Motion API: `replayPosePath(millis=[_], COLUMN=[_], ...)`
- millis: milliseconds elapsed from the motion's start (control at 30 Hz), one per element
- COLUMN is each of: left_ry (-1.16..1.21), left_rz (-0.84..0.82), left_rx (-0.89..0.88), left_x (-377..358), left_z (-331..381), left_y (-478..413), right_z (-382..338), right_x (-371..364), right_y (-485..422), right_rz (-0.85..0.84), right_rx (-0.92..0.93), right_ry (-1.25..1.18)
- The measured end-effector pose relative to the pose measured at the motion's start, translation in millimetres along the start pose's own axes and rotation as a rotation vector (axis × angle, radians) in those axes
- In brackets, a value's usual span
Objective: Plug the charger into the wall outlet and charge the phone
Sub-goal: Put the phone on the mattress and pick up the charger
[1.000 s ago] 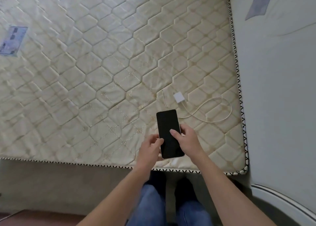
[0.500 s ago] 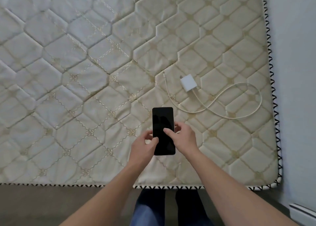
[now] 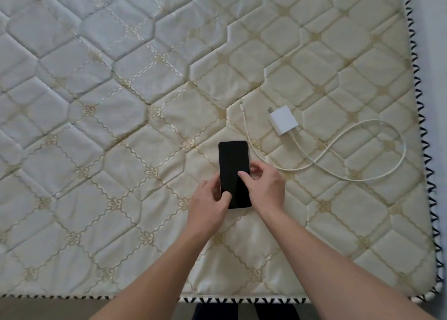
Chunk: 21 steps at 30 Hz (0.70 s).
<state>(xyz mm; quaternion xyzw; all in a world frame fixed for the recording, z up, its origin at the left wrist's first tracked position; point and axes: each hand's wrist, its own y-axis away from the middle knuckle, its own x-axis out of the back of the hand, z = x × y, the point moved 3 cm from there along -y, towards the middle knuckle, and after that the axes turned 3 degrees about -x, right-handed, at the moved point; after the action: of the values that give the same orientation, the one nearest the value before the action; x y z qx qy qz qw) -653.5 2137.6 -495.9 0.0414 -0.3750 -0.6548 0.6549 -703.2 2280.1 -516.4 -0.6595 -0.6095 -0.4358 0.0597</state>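
Head camera, looking straight down: both hands are on the slim black-screened rectangular phone (image 3: 234, 174), which sits low over the cream quilted mattress (image 3: 121, 126), long axis pointing away from the person. The left hand (image 3: 210, 204) clasps its lower left edge, thumb on the glass; the right hand (image 3: 264, 186) pinches the right edge, fingers curled round it. Up and to the right lies the small white square charger block (image 3: 283, 120), near but apart from the phone, its thin white cable (image 3: 377, 174) looping rightward and back to a free tip (image 3: 242, 106) just above the phone. The right hand is clearly nearer both. No wall outlet is in sight, so I'd say plugging in hasn't started
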Motion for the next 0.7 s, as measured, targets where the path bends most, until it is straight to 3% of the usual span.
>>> replayPosePath(millis=[100, 233, 367, 467, 567, 700], left_ry=[-0.087, -0.149, -0.301, -0.633, -0.867, -0.927], left_rz=[0.001, -0.008, 0.026, 0.094, -0.031, -0.106], left_rx=[-0.013, 0.006, -0.094, -0.262, -0.262, -0.246], left_x=[-3, 5, 24, 39, 42, 36], left_z=[2, 0, 3, 8, 4, -7], left_y=[3, -4, -18, -38, -57, -64], right_z=[-1, -1, -7, -13, -22, -31], right_x=[12, 38, 76, 95, 99, 84], right_y=[2, -5, -27, -53, -77, -100], right_rz=[-0.088, -0.154, -0.076, 0.031, 0.073, 0.043], right_rx=[-0.007, 0.074, 0.198, 0.253, 0.225, 0.134], right_ry=[-0.057, 0.062, 0.215, 0.334, 0.435, 0.501])
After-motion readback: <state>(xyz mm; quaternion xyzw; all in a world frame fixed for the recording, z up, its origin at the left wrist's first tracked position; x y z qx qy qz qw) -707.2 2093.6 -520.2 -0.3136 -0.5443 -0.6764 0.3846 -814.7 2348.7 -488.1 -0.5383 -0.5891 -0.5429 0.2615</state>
